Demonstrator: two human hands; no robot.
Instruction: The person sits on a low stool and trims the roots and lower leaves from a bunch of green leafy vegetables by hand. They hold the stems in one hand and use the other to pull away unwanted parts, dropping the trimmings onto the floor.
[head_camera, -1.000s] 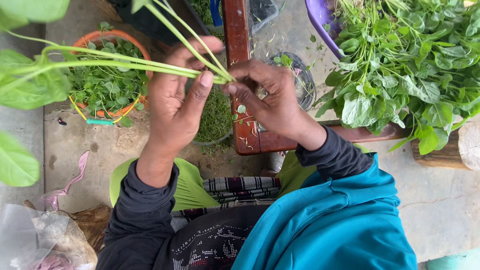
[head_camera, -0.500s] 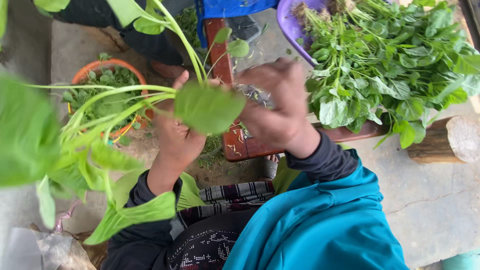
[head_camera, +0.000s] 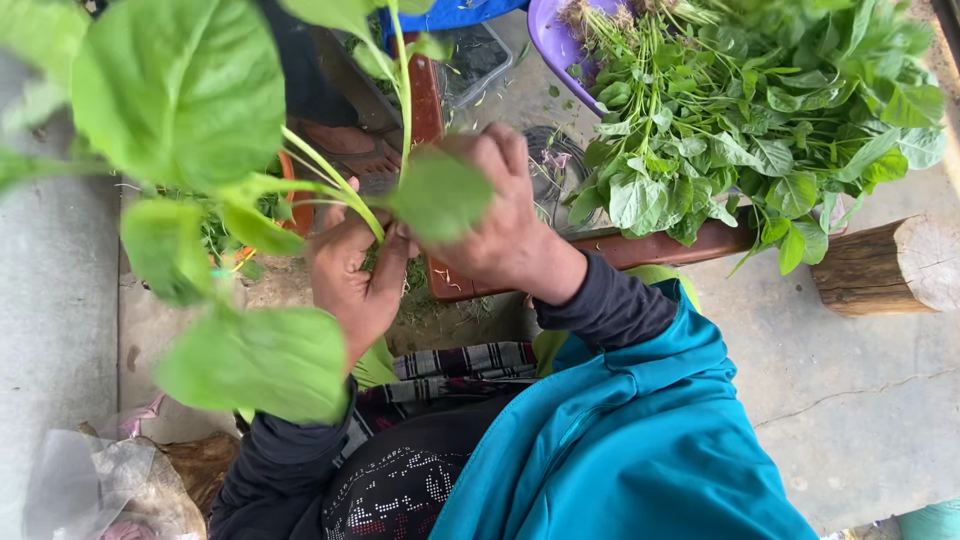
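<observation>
Many greens (head_camera: 760, 120) lay heaped right of a log (head_camera: 885, 265); big leaves (head_camera: 180, 90) blocked the view. Left hand (head_camera: 350, 280) and right hand (head_camera: 495, 215) both pinched the stems (head_camera: 335, 185).

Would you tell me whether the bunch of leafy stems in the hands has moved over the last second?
Yes: the bunch of leafy stems has swung up towards the camera, covering the orange basket.

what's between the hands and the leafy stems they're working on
Nothing visible: the left hand and right hand both already grip the leafy stems directly. One leaf only hides part of the right hand.
</observation>
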